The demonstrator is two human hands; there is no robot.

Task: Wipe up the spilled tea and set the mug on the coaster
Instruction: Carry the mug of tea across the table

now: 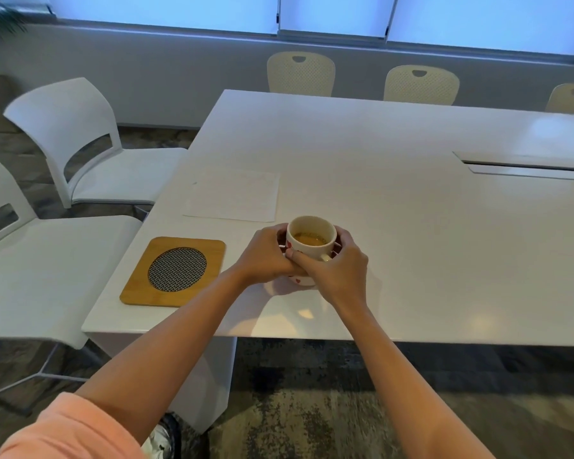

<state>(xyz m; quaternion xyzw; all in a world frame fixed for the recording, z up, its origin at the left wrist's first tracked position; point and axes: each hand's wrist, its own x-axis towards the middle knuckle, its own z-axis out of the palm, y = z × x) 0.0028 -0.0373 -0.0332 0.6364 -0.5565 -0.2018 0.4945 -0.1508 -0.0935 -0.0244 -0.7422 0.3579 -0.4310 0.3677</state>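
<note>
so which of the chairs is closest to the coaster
The white chair at the table's left edge, right beside the coaster; the other white chair sits further back, the cream ones across the table.

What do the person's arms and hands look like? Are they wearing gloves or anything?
No gloves. Both the left hand and the right hand are bare, with no rings, watch or bracelets showing. The forearms are bare too. The only clothing in view is a short, peach-pink sleeve on the left upper arm, at the bottom left corner of the picture. The right arm shows no sleeve at all.
</note>
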